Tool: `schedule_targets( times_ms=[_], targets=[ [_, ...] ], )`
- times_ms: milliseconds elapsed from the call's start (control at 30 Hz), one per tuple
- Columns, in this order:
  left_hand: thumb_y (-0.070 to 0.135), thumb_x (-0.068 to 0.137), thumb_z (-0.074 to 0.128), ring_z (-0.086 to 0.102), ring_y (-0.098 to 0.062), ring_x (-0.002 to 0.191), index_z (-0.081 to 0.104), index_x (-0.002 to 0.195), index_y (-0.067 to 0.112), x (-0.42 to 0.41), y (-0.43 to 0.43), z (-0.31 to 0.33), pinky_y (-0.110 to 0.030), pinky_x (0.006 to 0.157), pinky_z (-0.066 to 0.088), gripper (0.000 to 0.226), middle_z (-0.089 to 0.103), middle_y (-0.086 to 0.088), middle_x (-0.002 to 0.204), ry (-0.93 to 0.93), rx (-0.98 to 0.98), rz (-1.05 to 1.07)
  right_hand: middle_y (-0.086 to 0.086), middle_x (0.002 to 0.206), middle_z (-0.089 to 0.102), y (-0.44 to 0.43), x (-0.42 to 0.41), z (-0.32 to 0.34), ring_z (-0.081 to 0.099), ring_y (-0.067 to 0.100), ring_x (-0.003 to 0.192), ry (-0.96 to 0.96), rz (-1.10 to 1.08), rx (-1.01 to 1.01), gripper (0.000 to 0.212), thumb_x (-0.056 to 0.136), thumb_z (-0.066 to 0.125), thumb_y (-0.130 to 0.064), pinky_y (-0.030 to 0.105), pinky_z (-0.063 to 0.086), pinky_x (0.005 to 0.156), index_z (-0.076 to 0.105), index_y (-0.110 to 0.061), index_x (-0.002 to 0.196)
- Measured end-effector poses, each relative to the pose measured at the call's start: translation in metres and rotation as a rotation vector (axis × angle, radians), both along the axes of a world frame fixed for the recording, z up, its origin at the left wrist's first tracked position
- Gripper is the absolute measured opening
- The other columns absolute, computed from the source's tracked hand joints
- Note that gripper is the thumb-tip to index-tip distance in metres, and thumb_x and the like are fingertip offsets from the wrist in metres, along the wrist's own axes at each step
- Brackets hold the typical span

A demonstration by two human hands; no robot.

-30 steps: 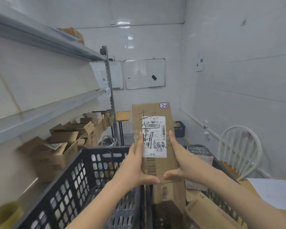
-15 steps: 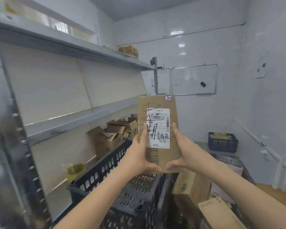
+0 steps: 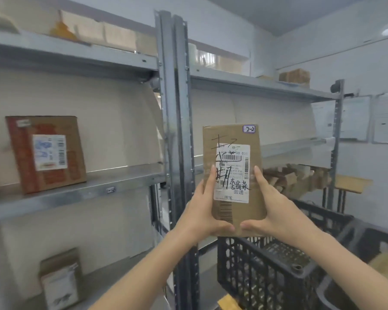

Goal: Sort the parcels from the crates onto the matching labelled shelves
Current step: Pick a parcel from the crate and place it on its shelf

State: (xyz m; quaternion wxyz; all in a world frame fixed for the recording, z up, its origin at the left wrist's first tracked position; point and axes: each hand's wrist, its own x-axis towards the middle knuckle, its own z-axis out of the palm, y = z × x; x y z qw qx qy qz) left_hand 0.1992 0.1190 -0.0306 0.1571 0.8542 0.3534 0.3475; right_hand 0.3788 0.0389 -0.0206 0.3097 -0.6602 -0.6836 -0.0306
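Note:
A brown cardboard parcel [image 3: 231, 139] stands upright in front of me, held between both hands. It carries a white shipping label with black scrawl and a small "2-2" tag at its top right corner. My left hand [image 3: 204, 211] grips its lower left edge and my right hand [image 3: 271, 209] its lower right edge, thumbs meeting under the bottom. Behind it rise the grey uprights [image 3: 175, 130] of a metal shelving unit. The middle shelf [image 3: 76, 193] on the left bears a small label [image 3: 110, 189] on its front edge.
A red-brown parcel [image 3: 46, 153] stands on the left middle shelf, another parcel [image 3: 59, 278] on the shelf below. Black plastic crates [image 3: 267, 271] sit at lower right. Several flattened boxes [image 3: 296, 175] lie on the right-hand shelf, and one box [image 3: 295, 75] on top.
My view has swung left and upward, from the crates to the shelving. The parcel stays upright in both hands and has risen clear of the crate.

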Motion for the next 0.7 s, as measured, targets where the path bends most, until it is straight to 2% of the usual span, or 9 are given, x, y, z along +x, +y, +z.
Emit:
schedule_targets(
  times_ms=[167, 267, 400, 533, 700],
  targets=[
    [0.030, 0.061, 0.091, 0.030, -0.013, 0.141, -0.021, 0.147, 0.051, -0.097, -0.018, -0.003, -0.035, 0.113, 0.035, 0.142, 0.019, 0.010, 0.156, -0.012, -0.014, 0.123, -0.009, 0.156, 0.025, 0.006, -0.085, -0.004, 0.039, 0.011, 0.135, 0.008, 0.153, -0.006, 0.134, 0.066, 0.082, -0.050, 0.027, 0.037, 0.106, -0.025, -0.038, 0.146],
    [0.030, 0.062, 0.090, 0.034, -0.017, 0.139, -0.021, 0.147, 0.051, -0.154, -0.032, -0.007, -0.035, 0.111, 0.037, 0.142, 0.024, 0.008, 0.152, -0.011, -0.022, 0.195, -0.010, 0.157, 0.024, 0.003, -0.139, -0.006, 0.039, 0.012, 0.136, -0.001, 0.224, -0.023, 0.134, 0.066, 0.081, -0.050, 0.030, 0.036, 0.108, -0.030, -0.043, 0.141],
    [0.029, 0.064, 0.090, 0.031, -0.011, 0.140, -0.022, 0.148, 0.046, -0.224, -0.059, -0.015, -0.027, 0.109, 0.033, 0.141, 0.021, 0.008, 0.154, -0.028, -0.035, 0.262, -0.011, 0.157, 0.025, -0.008, -0.209, -0.011, 0.042, 0.012, 0.133, -0.003, 0.294, -0.054, 0.134, 0.067, 0.081, -0.049, 0.033, 0.039, 0.108, -0.034, -0.046, 0.136],
    [0.033, 0.065, 0.090, 0.033, -0.011, 0.139, -0.023, 0.147, 0.047, -0.285, -0.089, -0.023, -0.029, 0.110, 0.034, 0.140, 0.020, 0.012, 0.154, -0.024, -0.036, 0.349, -0.014, 0.158, 0.022, -0.019, -0.268, -0.020, 0.043, 0.012, 0.133, -0.007, 0.351, -0.070, 0.134, 0.068, 0.080, -0.051, 0.037, 0.042, 0.107, -0.036, -0.048, 0.134],
    [0.037, 0.063, 0.090, 0.028, -0.016, 0.143, -0.023, 0.147, 0.048, -0.357, -0.127, -0.027, -0.036, 0.115, 0.031, 0.141, 0.016, 0.010, 0.157, -0.020, -0.055, 0.463, -0.011, 0.158, 0.023, -0.033, -0.337, -0.021, 0.044, 0.012, 0.132, -0.017, 0.455, -0.063, 0.136, 0.066, 0.080, -0.054, 0.034, 0.041, 0.106, -0.038, -0.051, 0.132]
  ],
)
